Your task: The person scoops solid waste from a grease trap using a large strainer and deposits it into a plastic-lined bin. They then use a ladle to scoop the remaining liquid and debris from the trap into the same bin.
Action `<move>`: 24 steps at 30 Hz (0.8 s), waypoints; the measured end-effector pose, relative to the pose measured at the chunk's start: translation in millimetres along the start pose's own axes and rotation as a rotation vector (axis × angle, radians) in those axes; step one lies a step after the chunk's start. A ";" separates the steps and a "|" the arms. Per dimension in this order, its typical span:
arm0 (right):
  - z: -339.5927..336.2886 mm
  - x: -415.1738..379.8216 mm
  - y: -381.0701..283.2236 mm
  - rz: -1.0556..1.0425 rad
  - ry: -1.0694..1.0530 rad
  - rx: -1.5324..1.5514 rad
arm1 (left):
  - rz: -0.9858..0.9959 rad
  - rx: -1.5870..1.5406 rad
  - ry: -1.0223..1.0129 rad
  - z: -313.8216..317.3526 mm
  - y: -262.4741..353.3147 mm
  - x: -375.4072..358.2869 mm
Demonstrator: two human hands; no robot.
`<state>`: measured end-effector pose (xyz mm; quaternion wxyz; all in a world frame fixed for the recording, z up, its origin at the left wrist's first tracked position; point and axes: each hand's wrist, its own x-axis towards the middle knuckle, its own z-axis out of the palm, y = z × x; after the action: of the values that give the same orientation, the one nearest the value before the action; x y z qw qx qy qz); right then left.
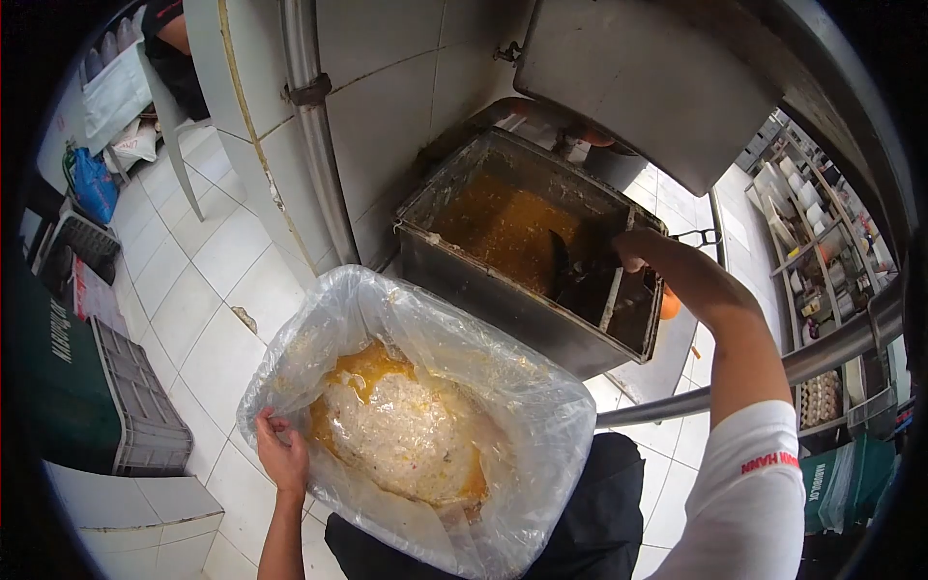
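A tub lined with a clear plastic bag (541, 416) rests in front of me against my dark-clothed lap. Inside it lies a pale, lumpy mass (396, 430) with orange oily liquid around it. My left hand (280, 452) is at the tub's left edge, fingers curled on the plastic. Beyond the tub stands a rectangular metal box (474, 275) holding murky orange-brown liquid (503, 227). My right hand (633, 249) reaches over its right part, closed near a metal divider. A dark curved tool (560, 259) dips into the liquid left of that hand; its handle is hard to make out.
A metal lid or panel (648, 77) stands tilted behind the box. A metal pole (319, 145) rises beside the tiled wall. Crates (145, 406) line the left side. Shelves with dishes (807, 208) stand at right, beyond a metal rail (667, 406). Part of another person (174, 58) shows upper left.
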<state>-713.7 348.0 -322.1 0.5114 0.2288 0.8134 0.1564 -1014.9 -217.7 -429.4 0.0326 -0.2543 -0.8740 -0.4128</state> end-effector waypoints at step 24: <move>-17.6 0.7 -34.8 0.173 -0.013 0.297 | 0.014 0.011 0.006 2.0 -7.5 0.6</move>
<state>-737.2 318.6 -332.1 0.4619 0.3721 0.8015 0.0766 -1018.7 -219.9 -435.9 0.0394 -0.2590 -0.8744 -0.4084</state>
